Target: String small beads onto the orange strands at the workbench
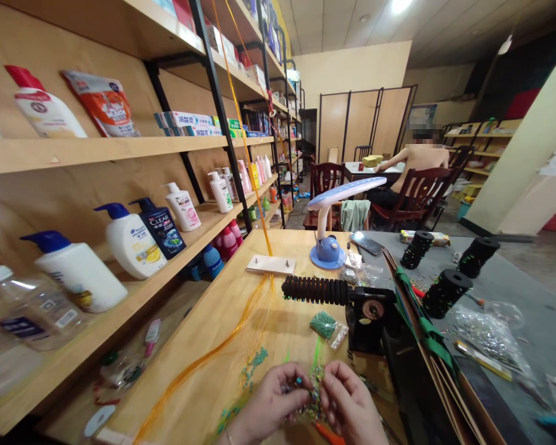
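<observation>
Low in the view, my left hand (278, 398) is closed, its thumb and fingers pinched together with small beads at them. One blue-green bead (299, 381) shows by the fingertips. My right hand (349, 395) is also closed in a pinch, but what it holds is too small to make out. Between the hands lies a pile of mixed beads (315, 395). Blue-green loose beads (254, 364) are scattered beside my left hand. Just beyond is a small clear bag of green beads (323, 324). An orange-handled tool (328, 434) is partly hidden under my right hand.
Orange threads (231, 337) run from a pale block (271, 264) across the wooden table. A black ridged roller device (319, 290), blue desk lamp (327, 253), and phone (367, 243) stand beyond. Black spools (447, 292) sit right. Bottles (134, 241) line shelves left. A person (426, 157) sits behind.
</observation>
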The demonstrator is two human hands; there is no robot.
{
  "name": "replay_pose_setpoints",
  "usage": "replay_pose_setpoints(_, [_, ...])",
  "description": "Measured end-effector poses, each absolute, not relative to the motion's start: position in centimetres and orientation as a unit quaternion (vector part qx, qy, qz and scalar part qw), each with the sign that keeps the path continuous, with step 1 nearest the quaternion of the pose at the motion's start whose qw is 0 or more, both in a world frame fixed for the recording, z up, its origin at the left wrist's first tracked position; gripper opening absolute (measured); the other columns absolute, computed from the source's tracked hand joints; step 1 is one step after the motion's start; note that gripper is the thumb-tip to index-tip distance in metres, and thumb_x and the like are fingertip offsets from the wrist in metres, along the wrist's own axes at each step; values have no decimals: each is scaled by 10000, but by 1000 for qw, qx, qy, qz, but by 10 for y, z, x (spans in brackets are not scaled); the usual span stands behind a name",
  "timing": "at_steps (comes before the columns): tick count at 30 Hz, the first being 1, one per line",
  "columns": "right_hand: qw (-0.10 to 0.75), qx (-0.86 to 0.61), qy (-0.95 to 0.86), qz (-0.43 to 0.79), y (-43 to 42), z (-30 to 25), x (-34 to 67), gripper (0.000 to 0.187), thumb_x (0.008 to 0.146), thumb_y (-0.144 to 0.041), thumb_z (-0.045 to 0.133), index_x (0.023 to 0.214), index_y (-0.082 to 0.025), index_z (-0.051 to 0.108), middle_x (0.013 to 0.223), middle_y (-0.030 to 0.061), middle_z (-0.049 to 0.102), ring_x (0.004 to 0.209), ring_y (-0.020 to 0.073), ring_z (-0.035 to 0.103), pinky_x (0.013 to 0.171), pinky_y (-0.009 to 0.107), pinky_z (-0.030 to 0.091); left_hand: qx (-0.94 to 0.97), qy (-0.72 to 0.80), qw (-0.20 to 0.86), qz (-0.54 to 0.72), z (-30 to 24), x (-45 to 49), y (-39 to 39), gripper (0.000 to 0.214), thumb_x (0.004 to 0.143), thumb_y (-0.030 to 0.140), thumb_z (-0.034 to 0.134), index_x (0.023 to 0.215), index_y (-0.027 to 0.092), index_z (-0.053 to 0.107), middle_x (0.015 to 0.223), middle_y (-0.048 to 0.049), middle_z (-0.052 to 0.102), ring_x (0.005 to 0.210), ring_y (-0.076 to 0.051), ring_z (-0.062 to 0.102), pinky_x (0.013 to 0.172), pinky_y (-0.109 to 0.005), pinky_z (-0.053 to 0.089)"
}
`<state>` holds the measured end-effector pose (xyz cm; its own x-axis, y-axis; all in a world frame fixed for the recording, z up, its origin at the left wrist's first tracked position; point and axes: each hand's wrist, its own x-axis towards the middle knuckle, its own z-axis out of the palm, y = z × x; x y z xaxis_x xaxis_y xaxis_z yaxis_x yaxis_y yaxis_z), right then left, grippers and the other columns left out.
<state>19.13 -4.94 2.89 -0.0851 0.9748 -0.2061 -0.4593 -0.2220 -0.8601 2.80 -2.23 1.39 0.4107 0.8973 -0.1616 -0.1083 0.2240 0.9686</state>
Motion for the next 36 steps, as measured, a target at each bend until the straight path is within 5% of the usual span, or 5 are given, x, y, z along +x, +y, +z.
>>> replay_pose_setpoints(5, [566, -437, -412, 564, -47, 7, 194, 480, 756, -657, 670, 764, -181, 602, 558, -63, 498, 430, 62, 363, 409, 184, 289, 437, 421, 672, 424, 9, 31, -22, 343, 595, 399, 875, 731, 156, 674, 586, 46, 565, 432, -57, 399, 392, -172, 280])
replay_pose_setpoints(9, [564, -455, -406, 557, -49, -15, 182, 510, 731, -710, 640, 676, -217, 518, 525, -76, 430, 432, 83, 350, 394, 197, 267, 403, 421, 681, 443, 5, 34, -24, 336, 583, 367, 886, 735, 159, 670, 564, 52, 572, 407, -45, 391, 394, -174, 218])
replay_pose_setpoints(21, [500, -445, -445, 595, -48, -23, 178, 504, 775, -708, 593, 711, -221, 480, 535, -102, 422, 388, 55, 361, 371, 173, 281, 427, 405, 680, 437, 12, 32, -23, 359, 596, 332, 875, 800, 175, 626, 752, 19, 624, 495, -65, 444, 423, -172, 330])
replay_pose_setpoints(36, [501, -450, -443, 591, -47, -28, 176, 522, 778, -725, 572, 723, -218, 461, 559, -98, 475, 350, 41, 410, 340, 152, 318, 465, 423, 653, 422, 22, 31, -23, 314, 637, 310, 836, 796, 167, 606, 747, 18, 608, 569, -96, 498, 447, -179, 385])
